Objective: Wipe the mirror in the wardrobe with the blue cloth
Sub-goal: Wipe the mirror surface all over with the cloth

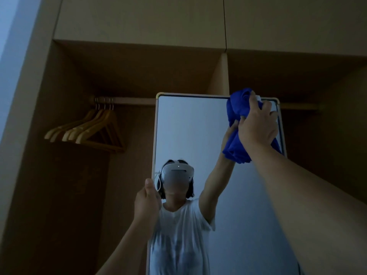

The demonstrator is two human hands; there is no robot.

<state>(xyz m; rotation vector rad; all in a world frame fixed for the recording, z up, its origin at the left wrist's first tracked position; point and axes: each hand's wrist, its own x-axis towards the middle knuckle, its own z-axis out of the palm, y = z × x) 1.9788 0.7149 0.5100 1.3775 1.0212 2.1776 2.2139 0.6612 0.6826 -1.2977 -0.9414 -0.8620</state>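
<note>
Reaching up with my right hand (pixel 257 126), I am pressing the bunched blue cloth (pixel 238 124) against the mirror (pixel 198 135) at its upper right corner, my fingers closed around the fabric and my arm stretching out nearly straight. Part of the cloth is hanging below my palm, lying over the glass. My left hand (pixel 148 201) is gripping the mirror's left edge, thumb on the front of the frame and fingers curling behind it, forearm angling up from below. The mirror is standing inside the wardrobe (pixel 59 175). Left of the mirror, wooden hangers (pixel 87 128) are hanging together from the rail (pixel 129 100).
</note>
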